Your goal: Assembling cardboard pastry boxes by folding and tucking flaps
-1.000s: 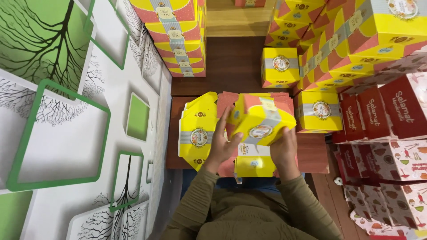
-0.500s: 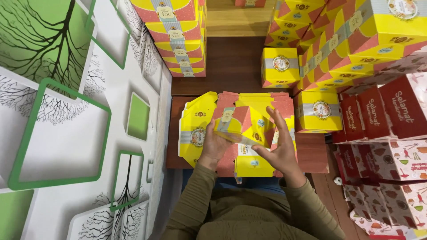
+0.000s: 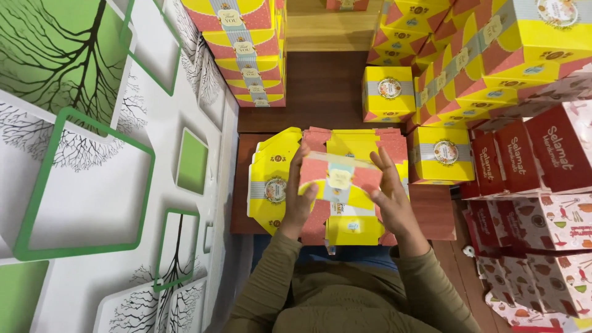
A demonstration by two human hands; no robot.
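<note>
**Two hands held a little box**

The person sat low and looked down at a small wooden table [image 3: 438, 216]. A yellow and pink box [image 3: 339, 182] was up between the two hands, just above the table. The left hand [image 3: 301, 200] was on the left side of the box. Its fingers went up the side and its thumb pressed on the front. The right hand [image 3: 394, 197] was on the right side of the box. Its fingers were spread out and flat against that side (the thumb was hard to see). So both hands squeezed the box from the two sides, and the box sat right in the middle of them.

Under the hands lay a pile of flat boxes [image 3: 274, 185] that were not folded yet. They were yellow and pink too, and they covered much of the table.

One folded box [image 3: 442, 154] stood just to the right of the pile. Another folded box [image 3: 388, 92] stood on the dark floor farther away. A tall stack of yellow boxes [image 3: 246, 49] stood at the top, and a big heap of them [image 3: 493, 55] stood on the right. Red boxes [image 3: 536, 154] were on the right too. A wall with green squares and tree drawings [image 3: 92, 154] was on the left.
</note>
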